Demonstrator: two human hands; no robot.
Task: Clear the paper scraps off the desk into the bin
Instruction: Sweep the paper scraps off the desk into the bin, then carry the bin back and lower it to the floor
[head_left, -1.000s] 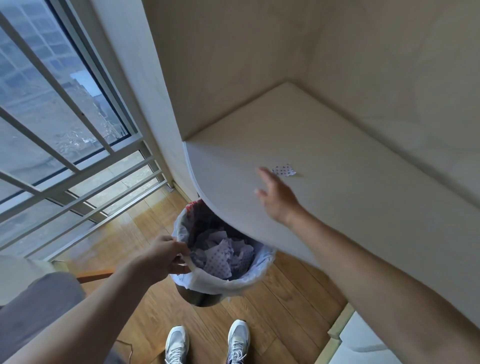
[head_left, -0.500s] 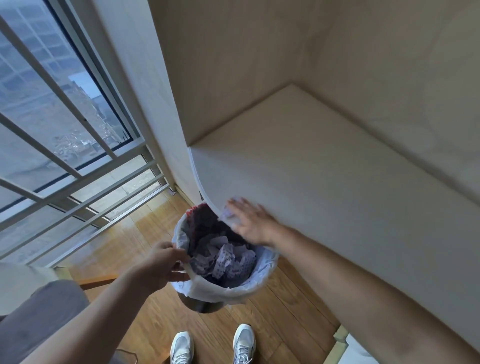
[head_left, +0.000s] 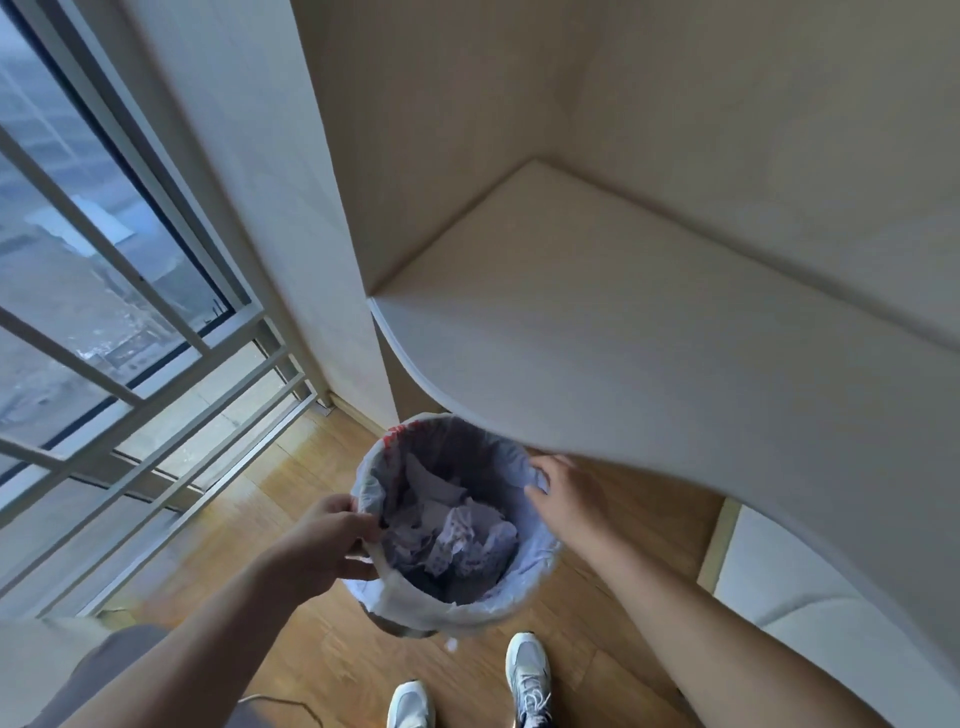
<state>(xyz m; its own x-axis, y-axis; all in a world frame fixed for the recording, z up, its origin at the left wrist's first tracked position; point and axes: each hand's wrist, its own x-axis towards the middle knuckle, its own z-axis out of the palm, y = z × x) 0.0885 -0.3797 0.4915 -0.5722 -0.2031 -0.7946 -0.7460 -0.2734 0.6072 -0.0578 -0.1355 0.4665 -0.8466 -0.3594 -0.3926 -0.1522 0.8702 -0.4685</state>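
Head view: left grip (head_left: 332, 540) clamped on bin (head_left: 452, 610) rim, right grip (head_left: 563, 499) loosely apart at opposite rim, under desk (head_left: 649, 374) edge

Home room: built-in desk (head_left: 649, 374), wood floor (head_left: 623, 519), railed window (head_left: 104, 322), lined bin (head_left: 467, 608).

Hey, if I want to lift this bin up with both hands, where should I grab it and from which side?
Probably by the rim, one hand on each side, coming down from above. The bin is round and open-topped with a liner folded over its edge. Your left hand already pinches the left rim; the right hand sits at the opposite rim.
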